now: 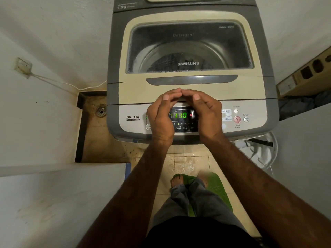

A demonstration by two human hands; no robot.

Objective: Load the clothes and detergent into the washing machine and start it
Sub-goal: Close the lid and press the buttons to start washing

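A top-loading washing machine (pixel 136 90) stands with its lid (pixel 188 16) down and its control panel powered, the green digits of the display (pixel 180 115) lit at the middle of the machine's front edge. Through the tinted window (pixel 189 49) the drum shows dimly, with what looks like dark fabric (pixel 166 63) at its bottom, which suggests the clothes are loaded. Whether detergent has gone in cannot be told, and no detergent container is in view. A small green light (pixel 178 123) glows above the word Wash, but nothing shows plainly whether a cycle is running, so pressing start may be the step left. The person's left hand (pixel 162 117) and right hand (pixel 206 113) arch over the display from either side, fingers loosely curved and fingertips (pixel 176 91) meeting at the seam where the lid's front edge joins the panel. They hold nothing, and whether they press on the lid's lip is unclear. The red Start/Pause button (pixel 237 119) lies uncovered near the panel's right end, just beside the right hand but not touched, with the Power button (pixel 246 119) next to it at the corner. Beyond the machine, a floor drain (pixel 101 110) sits off its left side, a white basket (pixel 263 151) leans by its front right corner, and a green mat (pixel 216 185) lies under the person's feet.
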